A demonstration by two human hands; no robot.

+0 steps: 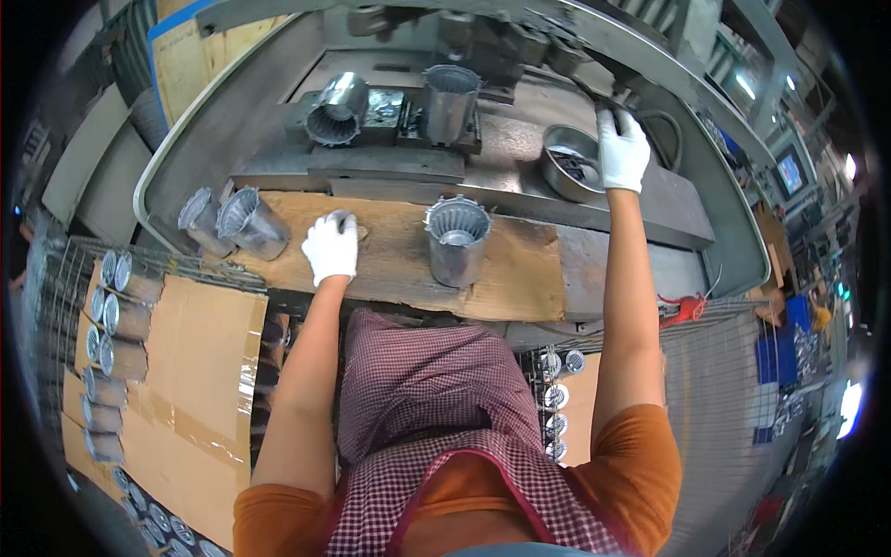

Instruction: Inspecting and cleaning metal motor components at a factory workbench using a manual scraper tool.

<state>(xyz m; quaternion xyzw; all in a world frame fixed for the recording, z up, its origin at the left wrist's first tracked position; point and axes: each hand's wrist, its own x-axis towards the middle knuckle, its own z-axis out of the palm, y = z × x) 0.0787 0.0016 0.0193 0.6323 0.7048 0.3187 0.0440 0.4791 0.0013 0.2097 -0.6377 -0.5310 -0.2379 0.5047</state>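
Note:
My left hand (331, 249), in a white glove, rests on the brown board with its fingers curled. Whatever it may hold is hidden. To its right a ribbed grey metal cylinder (458, 243) stands upright, open end up. My right hand (623, 153), also gloved, reaches far forward beside a round metal bowl (573, 164) holding small dark pieces. Its fingers close around part of a dark object (608, 100) at the bowl's far side, too unclear to name. Two more metal cylinders (252, 225) lean at the board's left end.
On the machine bed, one cylinder (338, 110) lies tilted and another (451, 104) stands in a fixture. A raised metal rim (148, 176) surrounds the work area. At left, a wire cage (51, 306) holds cardboard (190, 371) and rows of cylinders. A red-handled item (685, 310) hangs at right.

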